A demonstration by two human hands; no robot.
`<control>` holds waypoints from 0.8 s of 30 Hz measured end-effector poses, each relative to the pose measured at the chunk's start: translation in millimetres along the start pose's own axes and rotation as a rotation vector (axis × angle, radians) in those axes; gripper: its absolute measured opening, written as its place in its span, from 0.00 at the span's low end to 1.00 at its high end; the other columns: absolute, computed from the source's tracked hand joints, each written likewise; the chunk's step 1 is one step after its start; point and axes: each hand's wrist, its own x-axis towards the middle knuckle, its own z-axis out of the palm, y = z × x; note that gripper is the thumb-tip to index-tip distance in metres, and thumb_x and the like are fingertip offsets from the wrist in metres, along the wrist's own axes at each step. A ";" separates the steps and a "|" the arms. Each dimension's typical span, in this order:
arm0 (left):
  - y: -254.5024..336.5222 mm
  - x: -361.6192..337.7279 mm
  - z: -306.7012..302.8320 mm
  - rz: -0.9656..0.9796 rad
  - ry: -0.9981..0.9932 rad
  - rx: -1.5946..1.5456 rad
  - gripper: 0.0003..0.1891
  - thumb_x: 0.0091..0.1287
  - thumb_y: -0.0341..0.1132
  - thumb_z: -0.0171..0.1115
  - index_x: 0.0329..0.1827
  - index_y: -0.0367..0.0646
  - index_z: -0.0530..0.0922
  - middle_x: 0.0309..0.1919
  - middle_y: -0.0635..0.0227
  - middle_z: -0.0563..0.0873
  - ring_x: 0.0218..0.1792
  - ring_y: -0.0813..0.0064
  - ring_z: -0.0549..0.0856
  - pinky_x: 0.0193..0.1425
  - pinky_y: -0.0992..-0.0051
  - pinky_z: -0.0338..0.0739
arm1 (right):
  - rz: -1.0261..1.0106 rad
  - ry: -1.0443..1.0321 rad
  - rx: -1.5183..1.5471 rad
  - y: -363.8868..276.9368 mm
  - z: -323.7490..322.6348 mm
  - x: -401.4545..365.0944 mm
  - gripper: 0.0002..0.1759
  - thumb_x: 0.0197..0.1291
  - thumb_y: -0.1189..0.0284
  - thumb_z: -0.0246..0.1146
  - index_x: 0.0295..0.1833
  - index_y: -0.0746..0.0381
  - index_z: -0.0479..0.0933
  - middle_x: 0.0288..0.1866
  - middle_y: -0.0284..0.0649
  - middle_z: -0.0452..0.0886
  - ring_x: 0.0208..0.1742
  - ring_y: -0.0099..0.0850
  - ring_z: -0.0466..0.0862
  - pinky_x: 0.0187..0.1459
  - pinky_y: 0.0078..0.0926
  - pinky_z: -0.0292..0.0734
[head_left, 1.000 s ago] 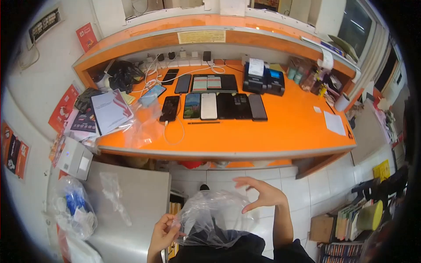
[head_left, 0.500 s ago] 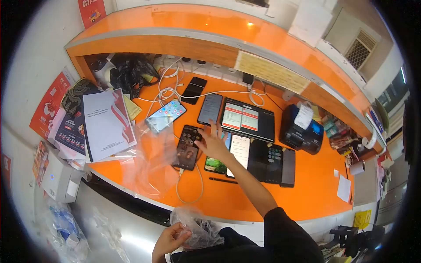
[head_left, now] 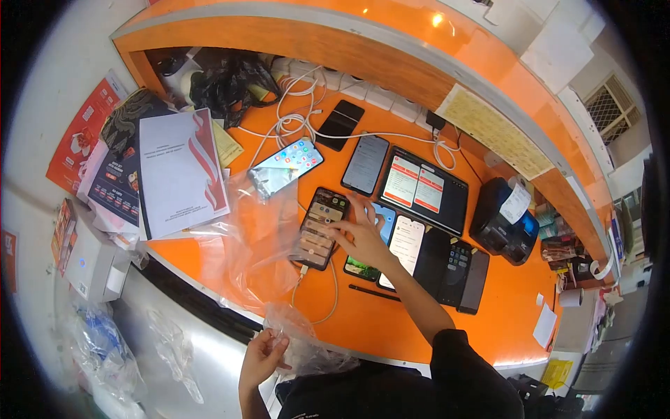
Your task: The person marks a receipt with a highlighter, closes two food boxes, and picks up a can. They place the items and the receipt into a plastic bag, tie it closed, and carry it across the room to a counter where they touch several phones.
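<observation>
My right hand (head_left: 361,241) reaches over the desk with its fingers apart, fingertips right at the screen of a dark smartphone (head_left: 316,244). That phone is lit with a stack of panels, and a white charging cable (head_left: 302,274) runs from its lower end. Beside the hand lie a phone with a blue and green picture (head_left: 359,269), partly covered, and a phone with a white screen (head_left: 403,246). Low in the view, my left hand (head_left: 264,357) is closed on a crumpled clear plastic bag (head_left: 303,346) at the desk's front edge.
A lit phone (head_left: 287,167) overlaps clear plastic (head_left: 244,237) at the left, near a white booklet (head_left: 178,174). Behind are a tablet (head_left: 424,190), a grey-screened phone (head_left: 365,164) and tangled cables (head_left: 289,126). A black printer (head_left: 504,222) stands at the right of the orange desk (head_left: 447,339).
The view has shifted, so the desk sits differently in it. The dark phone's screen now shows stacked panels. My right hand's fingers have moved lower over that screen; my left hand still grips the bag.
</observation>
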 end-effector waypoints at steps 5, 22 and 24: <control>10.4 4.5 8.2 0.014 0.057 0.015 0.08 0.62 0.34 0.54 0.37 0.37 0.71 0.21 0.74 0.73 0.19 0.87 0.74 0.21 0.81 0.77 | -0.134 -0.046 0.046 -18.1 2.2 -25.5 0.15 0.48 0.71 0.57 0.44 0.46 0.79 0.69 0.44 0.42 0.67 0.50 0.43 0.56 0.54 0.40; 11.5 16.2 13.1 0.136 -0.132 -0.024 0.23 0.52 0.33 0.63 0.50 0.39 0.66 0.26 0.76 0.71 0.27 0.86 0.72 0.37 0.79 0.76 | 0.242 0.280 -0.017 60.1 -59.7 -114.2 0.22 0.48 0.71 0.58 0.53 0.50 0.72 0.65 0.43 0.52 0.64 0.45 0.52 0.56 0.50 0.50; 2.8 20.9 12.5 0.170 -0.104 0.067 0.24 0.50 0.30 0.64 0.51 0.39 0.66 0.32 0.74 0.73 0.31 0.86 0.72 0.41 0.82 0.73 | 0.337 0.478 -0.055 95.3 -86.5 -138.6 0.24 0.45 0.72 0.58 0.53 0.53 0.71 0.61 0.45 0.58 0.58 0.46 0.59 0.57 0.44 0.54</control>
